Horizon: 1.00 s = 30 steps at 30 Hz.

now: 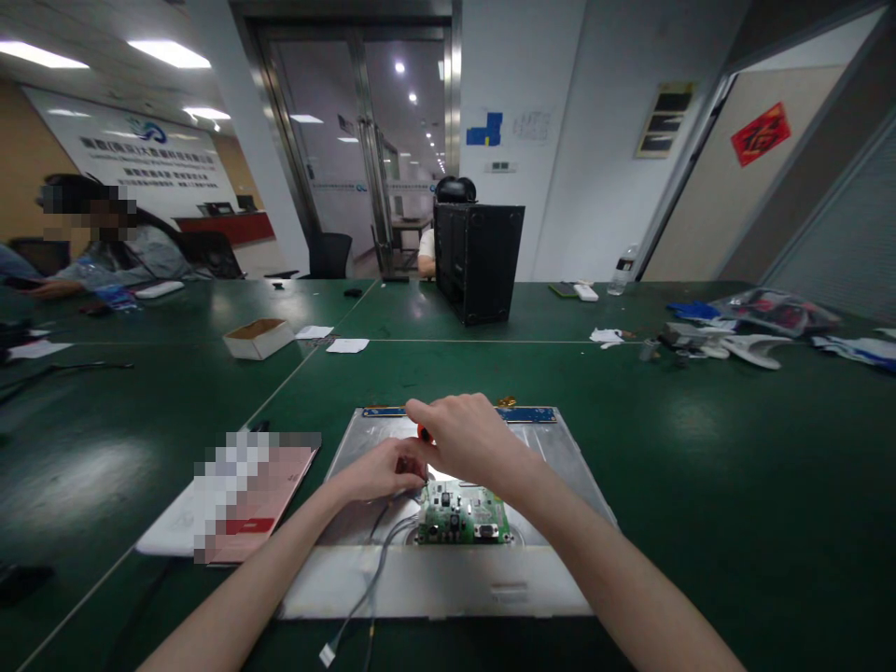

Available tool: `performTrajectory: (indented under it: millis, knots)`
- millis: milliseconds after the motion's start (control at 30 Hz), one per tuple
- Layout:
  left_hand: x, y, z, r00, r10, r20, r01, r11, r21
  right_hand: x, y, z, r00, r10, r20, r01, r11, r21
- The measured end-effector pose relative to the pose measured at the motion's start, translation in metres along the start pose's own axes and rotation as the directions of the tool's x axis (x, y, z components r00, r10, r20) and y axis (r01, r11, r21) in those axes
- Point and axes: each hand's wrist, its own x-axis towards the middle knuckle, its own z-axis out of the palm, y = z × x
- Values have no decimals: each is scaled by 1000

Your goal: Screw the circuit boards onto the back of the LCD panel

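Note:
A screwdriver [424, 432] with an orange-and-black handle is in my right hand [468, 434]; the fist covers most of it. It points down at the upper left corner of a green circuit board [463, 513]. My left hand [388, 469] is closed at that same corner, fingertips pinched beside the screwdriver's lower end; what they grip is hidden. The board lies on a silver metal panel [518, 581], which has a blue strip board [539, 415] along its far edge. Grey cables [382, 560] run from the board's left side to a white connector [327, 655].
Pink and white booklets [270, 495] lie left of the panel. Farther off are an open box [259, 339], a black case [483, 261], a bottle [622, 271] and scattered parts [721, 341]. One person sits at the far left; another is partly hidden behind the case.

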Motion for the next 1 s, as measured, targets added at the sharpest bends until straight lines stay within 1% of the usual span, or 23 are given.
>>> performTrajectory:
  millis: [133, 300, 467, 600, 700, 800, 1000]
  knots:
    - [1, 1, 0, 999, 29, 13, -29, 999, -31, 0, -2, -1, 1000, 6, 8, -6, 1000, -24]
    - [3, -1, 0, 996, 91, 15, -90, 995, -38, -2, -3, -3, 1000, -15, -5, 15, 1000, 13]
    - [1, -2, 0, 999, 45, -6, -45, 999, -22, -1, 0, -2, 1000, -19, 1, 19, 1000, 6]
    - [1, -5, 1, 998, 69, -3, -69, 997, -45, -1, -1, -2, 1000, -4, -1, 4, 1000, -19]
    - [3, -6, 2, 996, 89, -11, -89, 995, -39, -3, -2, -2, 1000, -23, -18, 23, 1000, -2]
    - [3, -4, 1, 995, 98, 6, -98, 995, -36, -3, -2, -2, 999, -42, -20, 42, 999, 23]
    - [1, -2, 0, 999, 35, 0, -35, 999, -30, 0, 0, -1, 1000, 4, 9, -4, 1000, -13]
